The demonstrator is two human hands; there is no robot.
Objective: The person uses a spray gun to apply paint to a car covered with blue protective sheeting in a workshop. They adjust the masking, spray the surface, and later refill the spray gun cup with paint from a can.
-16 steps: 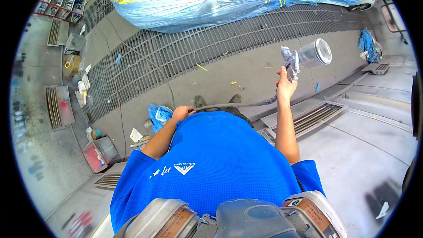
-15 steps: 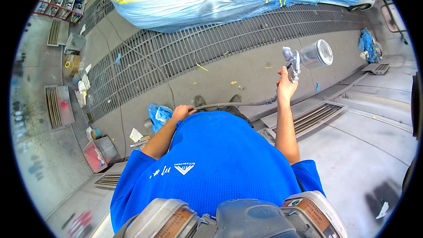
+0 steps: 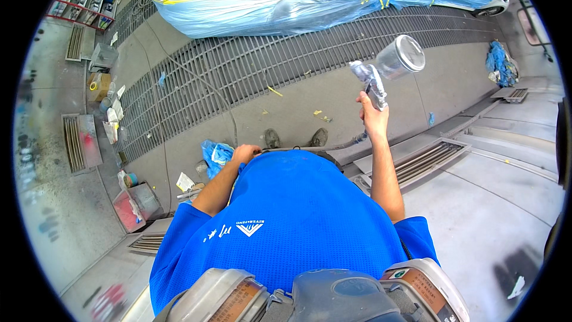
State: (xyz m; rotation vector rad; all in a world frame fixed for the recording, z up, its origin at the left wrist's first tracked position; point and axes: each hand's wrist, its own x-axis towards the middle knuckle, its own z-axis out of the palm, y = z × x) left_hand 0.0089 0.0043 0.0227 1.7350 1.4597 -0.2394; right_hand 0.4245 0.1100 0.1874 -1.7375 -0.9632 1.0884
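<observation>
Your right hand grips a spray gun before the film-wrapped car; your left hand curls around its hose.

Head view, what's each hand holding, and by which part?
The right hand grips a spray gun by its handle; the left hand holds the hose near the waist.

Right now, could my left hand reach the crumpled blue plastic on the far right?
Probably not. Your left hand is apparently gripping the hose, while the crumpled blue plastic lies well off to the right, beyond your right hand and the spray gun it holds.
</observation>
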